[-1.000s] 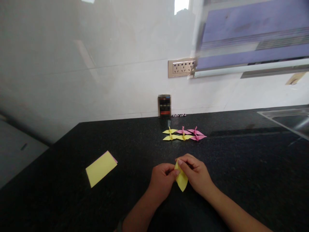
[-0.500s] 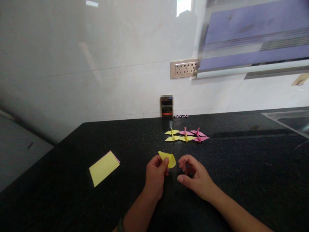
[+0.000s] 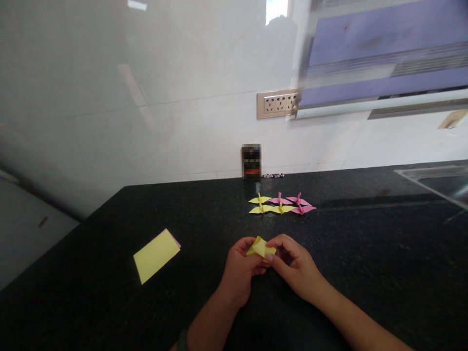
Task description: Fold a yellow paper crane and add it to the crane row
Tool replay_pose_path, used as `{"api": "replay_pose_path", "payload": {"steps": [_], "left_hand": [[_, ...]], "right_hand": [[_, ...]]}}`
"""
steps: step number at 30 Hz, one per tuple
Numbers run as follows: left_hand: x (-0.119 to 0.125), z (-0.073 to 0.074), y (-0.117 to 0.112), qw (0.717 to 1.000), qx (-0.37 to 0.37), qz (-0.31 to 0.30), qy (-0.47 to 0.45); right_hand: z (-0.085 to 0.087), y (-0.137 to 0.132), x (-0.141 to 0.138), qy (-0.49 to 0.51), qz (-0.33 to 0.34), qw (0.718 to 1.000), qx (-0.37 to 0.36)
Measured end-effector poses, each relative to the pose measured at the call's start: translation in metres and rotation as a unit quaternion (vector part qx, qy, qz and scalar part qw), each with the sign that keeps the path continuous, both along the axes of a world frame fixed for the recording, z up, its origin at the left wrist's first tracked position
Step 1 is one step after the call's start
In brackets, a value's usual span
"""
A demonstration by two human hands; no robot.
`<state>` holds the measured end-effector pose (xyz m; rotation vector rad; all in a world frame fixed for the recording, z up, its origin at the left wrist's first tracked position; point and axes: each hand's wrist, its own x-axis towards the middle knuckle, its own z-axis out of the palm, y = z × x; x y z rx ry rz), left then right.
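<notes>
A partly folded piece of yellow origami paper (image 3: 260,247) is held above the dark counter, between both hands. My left hand (image 3: 241,265) grips its left side, thumb across the front. My right hand (image 3: 294,258) pinches its right edge between thumb and fingers. Some of the paper's lower part is hidden behind the fingers. Beyond the hands, several folded paper cranes stand in two rows: yellow cranes (image 3: 261,209) on the left and pink cranes (image 3: 300,209) on the right.
On the left of the black counter (image 3: 91,273) lies a stack of yellow paper (image 3: 157,257) with a pink edge showing. A small dark box (image 3: 251,163), blurred out, stands against the wall beside a patterned strip (image 3: 273,176). A sink (image 3: 438,180) is at the far right.
My right hand has moved left and closed on the yellow paper's right edge. The paper has turned in my left hand and now shows a more opened, peaked shape.
</notes>
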<state>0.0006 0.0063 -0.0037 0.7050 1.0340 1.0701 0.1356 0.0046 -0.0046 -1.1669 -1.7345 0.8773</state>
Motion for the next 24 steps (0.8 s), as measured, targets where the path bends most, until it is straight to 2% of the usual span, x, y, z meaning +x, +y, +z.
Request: {"api": "replay_pose_path", "payload": {"steps": [3,7,15,24], "left_hand": [[-0.001,0.0,0.0,1.0,-0.006,0.012,-0.024],[-0.002,0.0,0.0,0.999,-0.011,-0.025,-0.021],[0.001,0.003,-0.001,0.992,0.078,-0.044,0.088],[0.002,0.0,-0.002,0.982,0.114,-0.037,0.144]], "right_hand": [[0.001,0.0,0.0,0.01,0.011,1.0,0.005],[-0.002,0.004,0.002,0.052,0.004,0.999,-0.013],[-0.007,0.011,0.005,0.166,0.052,0.971,-0.163],[-0.004,0.011,0.005,0.193,0.052,0.961,-0.19]]}}
